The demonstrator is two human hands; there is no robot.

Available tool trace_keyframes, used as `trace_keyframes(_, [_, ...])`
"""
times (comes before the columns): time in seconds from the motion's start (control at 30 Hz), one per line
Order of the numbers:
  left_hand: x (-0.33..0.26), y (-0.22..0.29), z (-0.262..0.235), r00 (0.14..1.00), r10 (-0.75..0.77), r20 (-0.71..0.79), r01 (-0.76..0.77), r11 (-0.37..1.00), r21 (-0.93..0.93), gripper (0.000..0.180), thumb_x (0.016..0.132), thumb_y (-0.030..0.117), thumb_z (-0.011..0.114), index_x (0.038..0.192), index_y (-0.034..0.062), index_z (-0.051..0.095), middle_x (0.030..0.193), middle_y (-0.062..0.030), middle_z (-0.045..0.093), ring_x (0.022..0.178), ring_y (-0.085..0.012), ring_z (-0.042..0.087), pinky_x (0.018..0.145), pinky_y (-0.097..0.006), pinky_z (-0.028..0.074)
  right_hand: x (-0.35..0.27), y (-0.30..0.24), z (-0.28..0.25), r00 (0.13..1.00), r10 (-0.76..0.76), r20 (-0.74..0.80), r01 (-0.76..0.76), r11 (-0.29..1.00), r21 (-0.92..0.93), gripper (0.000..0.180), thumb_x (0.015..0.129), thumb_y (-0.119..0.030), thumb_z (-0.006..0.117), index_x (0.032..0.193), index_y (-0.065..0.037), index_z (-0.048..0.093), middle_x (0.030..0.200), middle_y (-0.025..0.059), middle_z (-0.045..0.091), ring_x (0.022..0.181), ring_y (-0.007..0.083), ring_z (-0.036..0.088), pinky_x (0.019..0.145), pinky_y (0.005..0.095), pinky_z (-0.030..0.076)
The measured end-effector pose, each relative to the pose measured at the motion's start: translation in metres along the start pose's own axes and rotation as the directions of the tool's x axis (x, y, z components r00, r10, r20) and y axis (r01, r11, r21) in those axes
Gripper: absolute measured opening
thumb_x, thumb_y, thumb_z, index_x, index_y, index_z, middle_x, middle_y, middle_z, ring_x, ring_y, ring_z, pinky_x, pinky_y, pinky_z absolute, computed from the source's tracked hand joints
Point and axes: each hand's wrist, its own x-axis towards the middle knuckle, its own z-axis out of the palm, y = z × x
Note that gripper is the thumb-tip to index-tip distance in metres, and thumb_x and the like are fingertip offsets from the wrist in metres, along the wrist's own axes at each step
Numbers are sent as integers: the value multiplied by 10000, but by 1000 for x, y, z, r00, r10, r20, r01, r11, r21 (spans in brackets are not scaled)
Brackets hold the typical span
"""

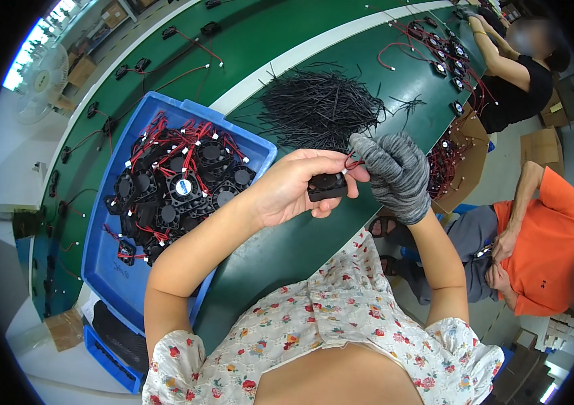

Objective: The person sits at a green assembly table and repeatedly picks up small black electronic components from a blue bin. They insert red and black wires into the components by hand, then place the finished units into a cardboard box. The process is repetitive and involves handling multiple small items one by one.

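Black fan (pixel 327 187) and both hands were raised over the green worktop (pixel 266 260), the broadest thing in view, which spread beneath and beyond the hands. A blue tray (pixel 115 262), next in size, sat to the left of the hands with a jumbled pile of wired black fans (pixel 183 187) inside. Just beyond the hands lay a loose heap of thin black strips (pixel 320 108). Close together, the right hand (pixel 401 169) (gloved in grey, unlike its partner) bent its fingers toward the fan, while the bare left hand (pixel 290 189) clamped the fan between thumb and fingers. Smallest of all, a red lead (pixel 351 164) curled above the fan beside the gloved fingertips (pixel 361 144); whether these pinched it could not be told.
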Motion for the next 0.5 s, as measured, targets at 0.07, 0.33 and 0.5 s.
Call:
trace_keyframes(0.07, [1,-1,-1,1000,10,-2,-10,1000,-4,271,858,148,417,954,-79,530,730,-121,583,415,-101,473,362,-206,387,-2,1,1,999,-41,12,41,999,-36,476,593,-125,619,1065,-164,569,688,4,492,585,189,507,519,319,429])
trace_keyframes(0.33, [1,-2,-2,1000,7,28,-5,997,-73,247,846,132,419,930,-73,530,732,-134,578,418,-120,468,352,-221,386,-4,-5,-2,1000,-15,26,18,994,-104,514,575,-130,601,1087,-149,553,695,1,483,577,185,496,520,314,432])
trace_keyframes(0.5, [1,-2,-2,1000,-7,25,9,996,-87,244,845,139,418,912,-66,533,739,-134,577,421,-128,464,347,-226,368,-8,-3,-5,993,-73,96,90,978,-190,516,567,-138,585,1082,-165,561,700,-4,480,575,185,488,498,304,429])
